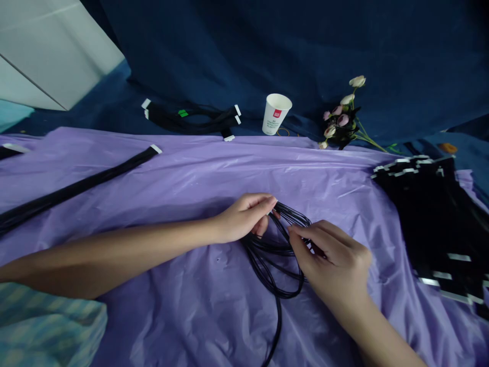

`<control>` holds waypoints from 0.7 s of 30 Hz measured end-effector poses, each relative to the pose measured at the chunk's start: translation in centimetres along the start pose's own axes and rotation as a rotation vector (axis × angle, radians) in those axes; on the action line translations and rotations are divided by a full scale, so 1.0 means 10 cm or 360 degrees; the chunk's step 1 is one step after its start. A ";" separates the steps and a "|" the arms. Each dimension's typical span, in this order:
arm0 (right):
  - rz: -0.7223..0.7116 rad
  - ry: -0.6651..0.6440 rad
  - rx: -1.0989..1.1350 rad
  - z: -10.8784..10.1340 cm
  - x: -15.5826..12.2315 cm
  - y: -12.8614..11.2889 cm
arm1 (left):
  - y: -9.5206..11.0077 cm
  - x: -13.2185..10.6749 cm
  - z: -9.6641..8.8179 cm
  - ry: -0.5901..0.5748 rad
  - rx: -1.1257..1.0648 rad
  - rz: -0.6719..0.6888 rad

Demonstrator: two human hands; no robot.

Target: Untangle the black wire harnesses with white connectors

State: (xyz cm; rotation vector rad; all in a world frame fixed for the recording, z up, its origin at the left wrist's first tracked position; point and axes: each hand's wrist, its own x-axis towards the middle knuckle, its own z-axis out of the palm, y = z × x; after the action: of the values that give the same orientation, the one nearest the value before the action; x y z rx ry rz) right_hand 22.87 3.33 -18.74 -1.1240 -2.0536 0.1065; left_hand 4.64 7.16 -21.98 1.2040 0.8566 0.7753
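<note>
A bundle of thin black cables (273, 285) hangs in loops between my two hands above the purple sheet (183, 306), and one tail runs down toward the bottom edge. My left hand (254, 214) is closed, its thumb and fingers pinching the cable end, where a bit of white shows at the fingertips. On the other side, my right hand (330, 250) is closed round the right part of the looped cables, thumb against index finger. Its remaining fingers are partly hidden behind the hand.
Black cables with white connectors (420, 214) are piled at the right. A long cable bundle (87, 182) lies at the left, and another bundle (191, 117) at the back. A paper cup (275, 114) and artificial flowers (342, 120) are along the far edge by the dark blue cloth (244, 51).
</note>
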 end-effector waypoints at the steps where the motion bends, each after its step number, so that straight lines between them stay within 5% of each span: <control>1: -0.0003 0.0004 -0.0002 0.00 0.00 0.00 | 0.00 0.00 0.00 -0.0003 0.0000 0.0000; 21: -0.0019 -0.0005 0.0004 0.00 -0.01 -0.02 | 0.01 0.00 0.01 0.0009 0.0017 -0.0015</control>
State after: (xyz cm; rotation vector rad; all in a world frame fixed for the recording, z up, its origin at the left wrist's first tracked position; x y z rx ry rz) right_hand 22.80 3.16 -18.75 -1.1106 -2.0619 0.1048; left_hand 4.69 7.13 -21.86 1.2069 0.8715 0.7681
